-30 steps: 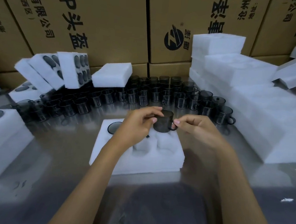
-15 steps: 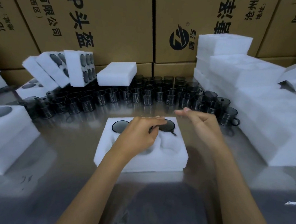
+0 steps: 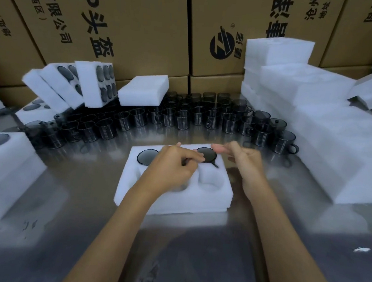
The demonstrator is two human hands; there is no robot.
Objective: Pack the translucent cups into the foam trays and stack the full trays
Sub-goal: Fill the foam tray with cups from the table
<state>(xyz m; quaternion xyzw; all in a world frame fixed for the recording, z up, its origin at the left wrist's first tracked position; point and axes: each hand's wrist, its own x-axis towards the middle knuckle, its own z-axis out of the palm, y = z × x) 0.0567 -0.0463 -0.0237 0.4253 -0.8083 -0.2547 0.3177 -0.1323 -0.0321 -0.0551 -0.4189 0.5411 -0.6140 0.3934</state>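
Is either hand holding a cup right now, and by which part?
No cup is held. The left hand rests over the foam tray beside the seated cup; the right hand hovers empty.

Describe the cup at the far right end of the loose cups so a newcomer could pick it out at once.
Start at the tall stack of white foam blocks on the right of the steel table. Follow the row of dark translucent cups along the back to its right end, beside that stack. The end cup stands nearest the foam, upright, its handle pointing right, clear of its neighbours.
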